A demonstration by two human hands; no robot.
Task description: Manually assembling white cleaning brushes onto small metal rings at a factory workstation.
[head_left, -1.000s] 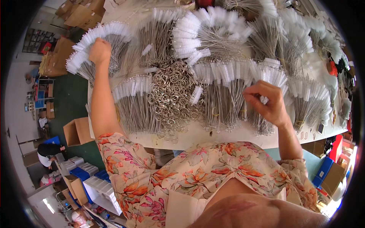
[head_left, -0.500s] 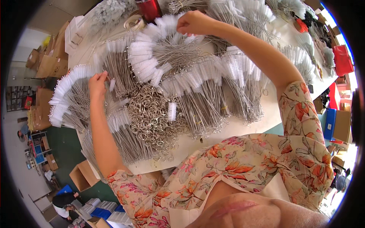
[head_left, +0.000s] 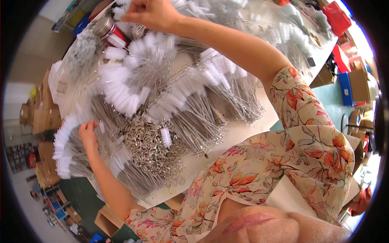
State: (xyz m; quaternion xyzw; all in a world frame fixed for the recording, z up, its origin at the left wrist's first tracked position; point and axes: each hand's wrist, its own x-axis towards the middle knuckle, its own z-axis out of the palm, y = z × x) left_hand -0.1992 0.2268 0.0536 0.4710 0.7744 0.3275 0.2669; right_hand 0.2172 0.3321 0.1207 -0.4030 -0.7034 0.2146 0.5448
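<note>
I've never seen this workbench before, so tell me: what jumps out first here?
The fans of thin wire brushes with white bristle tips spread over nearly the whole white table. A heap of shiny metal rings lies at the near middle of it. The right hand reaches to the far side beside a red can, pinching a white tip, while the left hand rests on the brushes at the left.

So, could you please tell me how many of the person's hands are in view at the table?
2. The left hand rests on a fan of white-tipped wire brushes at the left; the right hand reaches to the far brushes by a red can.
</note>
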